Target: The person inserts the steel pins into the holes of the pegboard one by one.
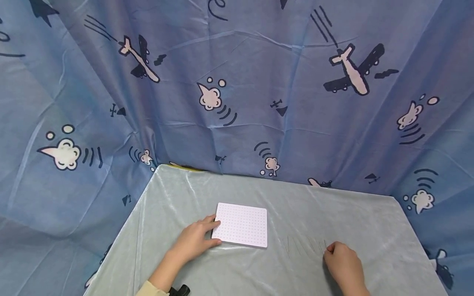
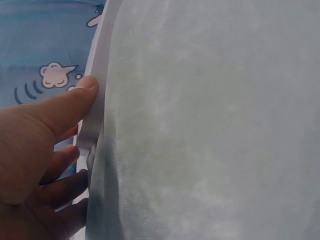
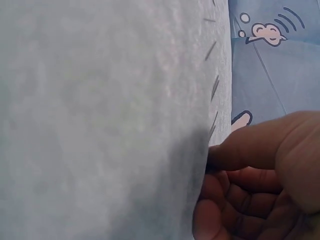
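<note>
A white rectangular pad [image 1: 240,226] with a grid of small dots lies flat on the cloth. My left hand [image 1: 196,240] holds its near left corner, thumb at the front edge and fingers along the left side; in the left wrist view the thumb presses the pad's side [image 2: 95,117]. To the right of the pad, several thin grey needles [image 1: 298,246] lie in a loose row. At the row's right end my right hand [image 1: 344,263] pinches with thumb and forefinger at the last needle [image 1: 325,243], its other fingers curled under. The fingertips hide the needle's near end.
A pale grey-green cloth [image 1: 177,197] covers the table. Blue curtains [image 1: 244,82] printed with airplanes and clouds hang behind and at both sides. A yellow strip [image 1: 187,167] shows at the back left edge, and a black object [image 1: 180,290] sits by the left wrist.
</note>
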Motion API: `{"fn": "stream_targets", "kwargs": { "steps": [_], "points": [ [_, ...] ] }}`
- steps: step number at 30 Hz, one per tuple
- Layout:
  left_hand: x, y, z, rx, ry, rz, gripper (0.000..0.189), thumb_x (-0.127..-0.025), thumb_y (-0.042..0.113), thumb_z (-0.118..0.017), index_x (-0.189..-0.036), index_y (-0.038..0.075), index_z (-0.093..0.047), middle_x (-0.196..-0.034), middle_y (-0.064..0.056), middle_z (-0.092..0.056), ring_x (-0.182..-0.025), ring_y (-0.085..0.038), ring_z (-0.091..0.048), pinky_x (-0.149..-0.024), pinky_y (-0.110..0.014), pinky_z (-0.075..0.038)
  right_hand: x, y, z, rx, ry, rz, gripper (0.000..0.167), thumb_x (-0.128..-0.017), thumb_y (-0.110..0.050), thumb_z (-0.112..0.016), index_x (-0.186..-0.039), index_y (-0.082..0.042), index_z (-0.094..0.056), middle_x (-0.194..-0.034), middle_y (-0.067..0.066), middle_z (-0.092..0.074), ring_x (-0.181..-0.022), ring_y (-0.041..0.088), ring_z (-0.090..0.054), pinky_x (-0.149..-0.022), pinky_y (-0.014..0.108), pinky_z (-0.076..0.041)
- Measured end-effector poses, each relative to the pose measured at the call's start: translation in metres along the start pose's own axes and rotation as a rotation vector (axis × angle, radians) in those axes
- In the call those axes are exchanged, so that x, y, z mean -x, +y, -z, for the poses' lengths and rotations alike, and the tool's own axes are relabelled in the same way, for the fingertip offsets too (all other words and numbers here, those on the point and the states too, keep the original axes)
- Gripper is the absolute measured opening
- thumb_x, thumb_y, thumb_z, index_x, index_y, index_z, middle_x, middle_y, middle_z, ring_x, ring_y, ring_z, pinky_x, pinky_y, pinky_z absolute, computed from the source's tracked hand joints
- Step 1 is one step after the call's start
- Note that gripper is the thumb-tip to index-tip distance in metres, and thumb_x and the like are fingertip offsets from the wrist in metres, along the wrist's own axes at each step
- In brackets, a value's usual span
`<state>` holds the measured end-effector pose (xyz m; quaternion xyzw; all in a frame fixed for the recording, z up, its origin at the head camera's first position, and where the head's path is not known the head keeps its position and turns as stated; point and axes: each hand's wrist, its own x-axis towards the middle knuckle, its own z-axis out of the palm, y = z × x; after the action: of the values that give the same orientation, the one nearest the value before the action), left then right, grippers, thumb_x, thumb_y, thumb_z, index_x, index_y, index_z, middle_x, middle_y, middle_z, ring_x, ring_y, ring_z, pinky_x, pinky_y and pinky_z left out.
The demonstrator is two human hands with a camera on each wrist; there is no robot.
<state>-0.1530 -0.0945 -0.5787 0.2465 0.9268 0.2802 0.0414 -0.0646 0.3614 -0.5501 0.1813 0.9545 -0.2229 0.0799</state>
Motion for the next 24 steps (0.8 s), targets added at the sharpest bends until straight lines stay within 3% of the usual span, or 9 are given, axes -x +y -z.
{"fn": "stream_targets", "kwargs": {
  "steps": [7, 13, 19, 24],
  "points": [
    [0.003, -0.003, -0.001, 0.000, 0.022, -0.003, 0.064, -0.091, 0.043, -0.089, -0.146, 0.015, -0.072, -0.156, -0.009, -0.062, -0.137, -0.041, -0.063, -0.105, -0.059, -0.054, 0.000, 0.003, -0.002, -0.048, 0.008, 0.004, 0.012, -0.093, -0.011, -0.059, -0.090, -0.002, -0.066, -0.080, 0.007, -0.067, -0.068, 0.025, -0.059, -0.059, 0.041, -0.048],
    [0.001, -0.003, -0.001, 0.006, 0.027, 0.002, 0.063, -0.091, 0.042, -0.089, -0.146, 0.016, -0.072, -0.156, -0.008, -0.063, -0.136, -0.044, -0.063, -0.104, -0.061, -0.055, -0.001, 0.003, -0.005, -0.099, 0.028, -0.052, 0.014, -0.095, -0.018, -0.058, -0.090, -0.005, -0.062, -0.077, 0.008, -0.063, -0.065, 0.025, -0.056, -0.057, 0.037, -0.043],
    [0.000, -0.005, -0.001, 0.000, 0.033, 0.011, 0.064, -0.092, 0.044, -0.089, -0.147, 0.017, -0.072, -0.156, -0.007, -0.063, -0.138, -0.046, -0.061, -0.107, -0.062, -0.053, -0.002, -0.005, -0.010, -0.152, 0.160, -0.054, 0.015, -0.093, -0.021, -0.065, -0.092, -0.006, -0.064, -0.078, 0.005, -0.062, -0.065, 0.023, -0.055, -0.060, 0.037, -0.042],
    [0.001, -0.006, -0.001, 0.012, 0.030, 0.011, 0.064, -0.091, 0.042, -0.090, -0.146, 0.015, -0.072, -0.156, -0.009, -0.063, -0.142, -0.042, -0.060, -0.116, -0.059, -0.048, 0.002, -0.019, -0.015, -0.224, 0.293, 0.025, 0.010, -0.088, -0.013, -0.073, -0.096, -0.010, -0.069, -0.079, 0.000, -0.064, -0.065, 0.017, -0.055, -0.064, 0.033, -0.043]
  ]
}}
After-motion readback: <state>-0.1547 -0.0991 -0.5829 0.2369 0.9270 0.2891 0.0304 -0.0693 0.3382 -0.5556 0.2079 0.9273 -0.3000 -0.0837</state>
